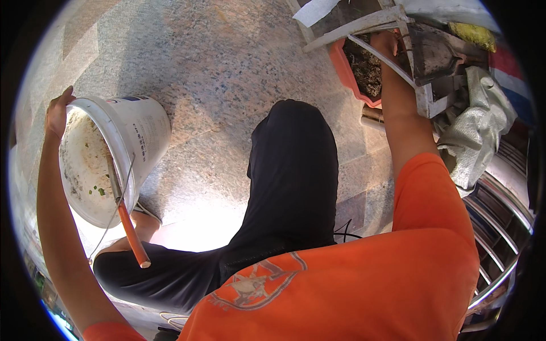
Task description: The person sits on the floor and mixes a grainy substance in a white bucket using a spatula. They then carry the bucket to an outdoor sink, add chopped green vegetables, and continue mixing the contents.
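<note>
My left hand (57, 115) holds the rim of a white plastic bucket (143, 123), which is tilted with its mouth towards me. Pale residue and a few green scraps (99, 190) cling to its inner wall. A tool with an orange handle (133, 236) leans out over the bucket's rim; its head cannot be made out. At the upper right, my right hand (384, 41) is at the far side of an orange plastic flowerpot (341, 64) with dark soil and dry roots (364, 74). A whitish frame crosses in front of this hand, and its fingers are partly hidden.
The worn whitish frame (358, 30) stands over the flowerpot. Beside it lie a dark planter (437, 55), a crumpled woven sack (477, 123) and a short metallic cylinder (373, 117). Metal rails (495, 221) run along the right. Speckled stone tiles (204, 72) form the floor.
</note>
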Tool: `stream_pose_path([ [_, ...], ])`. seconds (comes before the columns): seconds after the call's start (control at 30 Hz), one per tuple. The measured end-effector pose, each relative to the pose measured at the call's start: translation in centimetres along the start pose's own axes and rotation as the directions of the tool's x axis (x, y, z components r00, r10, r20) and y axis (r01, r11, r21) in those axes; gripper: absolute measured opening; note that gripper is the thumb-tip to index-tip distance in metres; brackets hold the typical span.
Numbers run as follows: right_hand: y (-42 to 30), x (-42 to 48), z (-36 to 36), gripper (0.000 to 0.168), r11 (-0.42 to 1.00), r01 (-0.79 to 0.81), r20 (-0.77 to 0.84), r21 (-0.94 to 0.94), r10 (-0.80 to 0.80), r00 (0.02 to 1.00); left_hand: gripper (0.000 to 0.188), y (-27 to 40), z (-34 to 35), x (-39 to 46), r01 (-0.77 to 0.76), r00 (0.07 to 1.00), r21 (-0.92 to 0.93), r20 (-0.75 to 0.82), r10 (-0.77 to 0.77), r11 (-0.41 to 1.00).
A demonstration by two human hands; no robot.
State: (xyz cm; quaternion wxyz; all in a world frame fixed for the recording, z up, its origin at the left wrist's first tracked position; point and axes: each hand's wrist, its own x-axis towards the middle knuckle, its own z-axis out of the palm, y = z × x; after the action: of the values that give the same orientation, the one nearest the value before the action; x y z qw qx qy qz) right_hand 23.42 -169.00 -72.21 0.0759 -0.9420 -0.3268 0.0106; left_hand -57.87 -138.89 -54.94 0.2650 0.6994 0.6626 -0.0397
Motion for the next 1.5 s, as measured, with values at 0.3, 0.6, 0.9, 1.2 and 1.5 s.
stream_pose_path([
  [0.3, -0.1, 0.4, -0.4, 0.028, 0.998, -0.031, -0.040, 0.046, 0.032, 0.999, 0.056, -0.4, -0.1, 0.0, 0.009, 0.999, -0.037, -0.032, -0.010, 0.999],
  [0.6, 0.3, -1.5, -2.5, 0.028, 0.989, -0.096, -0.079, 0.112, 0.105, 0.991, 0.055, -0.7, 0.0, 0.1, -0.003, 1.000, -0.068, -0.023, 0.001, 0.998],
  [0.9, -1.2, -7.3, -4.7, 0.028, 0.895, -0.376, 0.031, 0.240, 0.380, 0.925, 0.058, 0.4, 0.4, -0.5, 0.030, 0.999, 0.014, -0.045, -0.029, 0.999],
  [1.2, -2.9, -16.2, -5.7, 0.035, 0.997, 0.019, 0.264, 0.079, -0.039, 0.964, 0.060, -1.2, 0.7, 0.4, -0.017, 0.994, 0.069, -0.109, 0.024, 0.997],
  [1.5, -1.0, -11.9, -2.4, 0.020, 0.992, 0.053, 0.024, 0.119, -0.056, 0.998, 0.058, -1.4, 0.5, 0.4, -0.018, 0.994, 0.021, -0.106, 0.020, 1.000],
])
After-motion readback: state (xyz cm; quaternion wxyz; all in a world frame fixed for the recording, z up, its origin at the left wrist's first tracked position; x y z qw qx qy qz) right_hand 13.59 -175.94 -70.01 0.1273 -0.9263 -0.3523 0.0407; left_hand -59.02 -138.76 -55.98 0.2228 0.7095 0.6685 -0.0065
